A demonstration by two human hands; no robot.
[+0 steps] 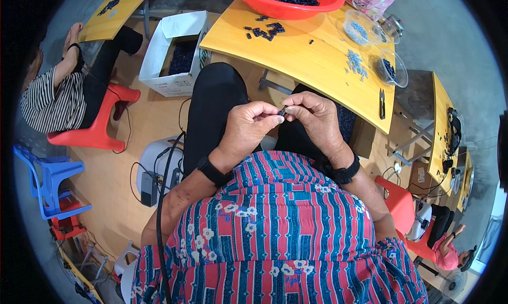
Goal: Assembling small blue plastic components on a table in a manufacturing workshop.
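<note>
Over the seated person's lap, just short of the table edge, two bare hands are meeting at a small dark piece. The left hand is pinching it between thumb and forefinger, and the right hand is gripping it the same way from the other side. From where I'm standing, the piece is looking short, narrow and nearly black; fingertips are covering most of it, so I can't make out its ends. A black watch is circling the left wrist, and a black band is circling the right.

Beyond the hands, a yellow tabletop is carrying a scatter of loose dark pieces, stubby and oblong. Farther right, silvery bits are lying in a loose heap, a clear plastic tub is holding more dark pieces, and black thread snips are resting near the edge. At the far side, a red basin is brimming with dark pieces. Left of the table, a white carton is standing open on the floor.
</note>
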